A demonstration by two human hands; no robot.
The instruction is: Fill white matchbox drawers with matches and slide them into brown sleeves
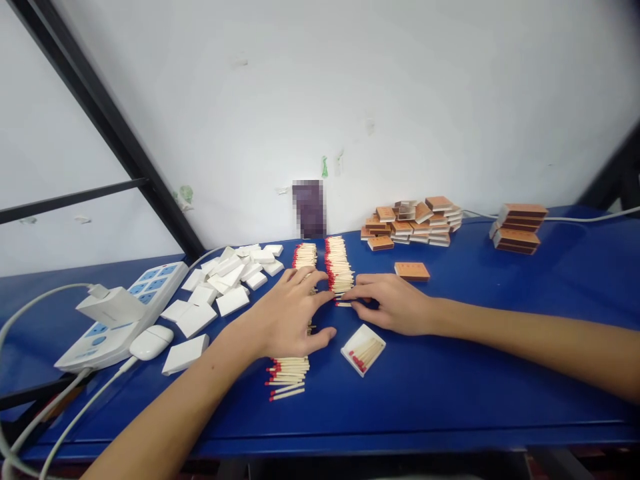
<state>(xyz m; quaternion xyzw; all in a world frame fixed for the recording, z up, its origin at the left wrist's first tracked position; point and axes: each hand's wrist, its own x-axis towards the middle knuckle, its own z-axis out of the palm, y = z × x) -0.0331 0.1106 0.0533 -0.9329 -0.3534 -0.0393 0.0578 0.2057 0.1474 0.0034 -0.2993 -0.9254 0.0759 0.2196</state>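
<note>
My left hand [295, 313] reaches over a row of red-tipped matches [287, 377], its fingers spread and holding nothing. Its index fingertip touches the near end of a second row of matches [340, 260]. From the right, my right hand [393, 303] has its thumb and index finger closed round the plain ends of matches at that same near end. Just below the hands lies a small white matchbox tray [349, 355], partly filled with matches, their red heads toward the front. Part of the left row is hidden beneath my left hand.
White inner trays [233, 301] are piled at left, beside a power strip [167, 283] with a charger, cables and a white earbud case [151, 341]. Brown matchboxes [401, 228] are heaped at the back right; one box [412, 271] lies apart. Another stack [518, 240] stands farther right.
</note>
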